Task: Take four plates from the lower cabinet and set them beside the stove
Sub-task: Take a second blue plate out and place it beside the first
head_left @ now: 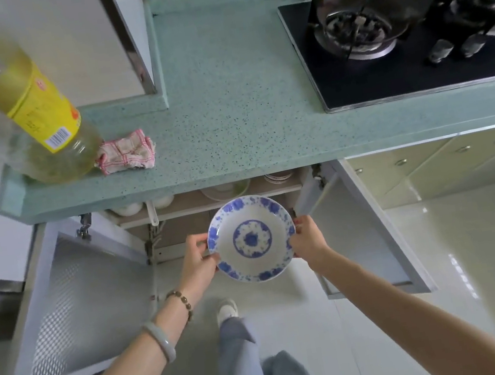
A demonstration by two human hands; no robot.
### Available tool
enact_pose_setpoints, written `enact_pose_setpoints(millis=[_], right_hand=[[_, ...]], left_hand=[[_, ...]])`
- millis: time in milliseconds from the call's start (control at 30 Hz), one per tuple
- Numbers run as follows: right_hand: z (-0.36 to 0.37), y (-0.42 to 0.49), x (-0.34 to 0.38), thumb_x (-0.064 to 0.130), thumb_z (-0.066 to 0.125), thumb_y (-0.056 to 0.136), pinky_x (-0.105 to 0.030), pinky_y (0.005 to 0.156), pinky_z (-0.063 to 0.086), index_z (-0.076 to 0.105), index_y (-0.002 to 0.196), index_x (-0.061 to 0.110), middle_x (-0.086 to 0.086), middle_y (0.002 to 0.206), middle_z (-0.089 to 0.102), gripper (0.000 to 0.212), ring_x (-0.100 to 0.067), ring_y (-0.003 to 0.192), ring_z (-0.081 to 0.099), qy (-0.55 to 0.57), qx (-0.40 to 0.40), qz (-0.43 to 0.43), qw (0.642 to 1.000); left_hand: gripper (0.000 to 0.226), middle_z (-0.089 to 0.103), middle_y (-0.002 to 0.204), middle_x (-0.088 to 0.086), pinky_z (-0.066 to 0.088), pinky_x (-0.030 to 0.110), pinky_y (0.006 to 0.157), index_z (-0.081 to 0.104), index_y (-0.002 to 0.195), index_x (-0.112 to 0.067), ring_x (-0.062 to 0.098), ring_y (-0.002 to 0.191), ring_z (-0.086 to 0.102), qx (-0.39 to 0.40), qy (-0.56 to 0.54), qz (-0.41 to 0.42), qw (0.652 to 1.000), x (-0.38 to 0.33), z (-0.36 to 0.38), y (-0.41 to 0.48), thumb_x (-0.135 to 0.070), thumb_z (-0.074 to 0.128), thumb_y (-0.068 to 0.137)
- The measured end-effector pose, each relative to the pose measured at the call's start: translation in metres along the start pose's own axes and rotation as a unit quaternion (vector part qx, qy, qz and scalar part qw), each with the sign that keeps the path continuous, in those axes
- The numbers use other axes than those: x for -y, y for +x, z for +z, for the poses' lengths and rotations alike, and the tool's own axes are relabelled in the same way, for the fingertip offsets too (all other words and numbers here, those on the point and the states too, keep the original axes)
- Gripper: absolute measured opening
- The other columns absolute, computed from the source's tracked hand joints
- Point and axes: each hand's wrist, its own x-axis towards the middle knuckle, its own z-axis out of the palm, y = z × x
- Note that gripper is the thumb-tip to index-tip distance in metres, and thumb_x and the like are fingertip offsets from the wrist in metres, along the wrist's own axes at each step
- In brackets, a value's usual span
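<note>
Both hands, left hand (199,252) and right hand (306,236), pinch one blue-patterned plate (252,238) by its rim, below the counter's (226,94) front edge; no plates beside the stove (411,44) yet, so seemingly all four remain.

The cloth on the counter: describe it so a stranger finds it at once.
Find the green speckled counter left of the stove. At its left end stands a yellow-labelled bottle; the cloth lies crumpled beside it, the only pink-checked thing there.
</note>
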Motion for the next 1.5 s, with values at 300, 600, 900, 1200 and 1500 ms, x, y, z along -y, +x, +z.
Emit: enact_pose_setpoints(millis=[300,600,900,1200,1500], right_hand=[[-0.085,-0.089,0.051,-0.003,0.063,0.078,-0.047,0.072,0.059,0.045,0.109,0.011,-0.009,0.103,0.055,0.038,-0.027,0.094,0.061,0.121,-0.033,-0.034,0.992],[-0.167,-0.145,0.073,-0.009,0.054,0.082,-0.051,0.082,0.056,0.045,0.104,0.011,-0.011,0.097,0.059,0.031,-0.032,0.097,0.062,0.256,-0.171,-0.066,0.949],[-0.23,-0.217,0.045,-0.015,0.048,0.085,-0.031,0.064,0.054,0.045,0.111,0.004,-0.012,0.097,0.057,0.032,-0.023,0.087,0.06,0.357,-0.316,-0.067,0.877],[-0.3,-0.253,-0.023,-0.015,0.048,0.085,-0.034,0.068,0.056,0.046,0.11,0.003,-0.017,0.105,0.057,0.031,-0.031,0.096,0.059,0.387,-0.412,-0.029,0.824],[-0.441,-0.241,-0.099,-0.014,0.048,0.085,-0.03,0.063,0.056,0.047,0.114,0.002,-0.016,0.104,0.057,0.033,-0.025,0.089,0.06,0.381,-0.399,-0.019,0.834]], left_hand=[[0.038,0.063,0.107,-0.003,0.057,0.039,0.084,0.041,0.117,-0.013,0.017,0.101,0.063,0.08,0.032,0.081,0.993,-0.114,0.006,-0.058,0.008,0.055,0.088],[0.039,0.062,0.119,0.007,0.058,0.045,0.086,0.047,0.115,-0.013,0.027,0.107,0.065,0.255,0.006,0.144,0.956,-0.224,0.053,-0.061,0.009,0.059,0.086],[0.035,0.067,0.111,0.011,0.058,0.029,0.067,0.047,0.118,-0.01,0.02,0.087,0.07,0.47,0.021,0.14,0.871,-0.29,0.147,-0.088,0.009,0.054,0.09],[0.038,0.066,0.114,0.013,0.059,0.03,0.067,0.047,0.122,-0.009,0.023,0.089,0.07,0.576,0.07,0.099,0.809,-0.296,0.269,-0.131,0.008,0.056,0.089],[0.034,0.064,0.113,0.016,0.061,0.032,0.069,0.05,0.115,-0.009,0.026,0.088,0.067,0.564,0.053,0.085,0.819,-0.291,0.422,-0.176,0.013,0.053,0.089]])
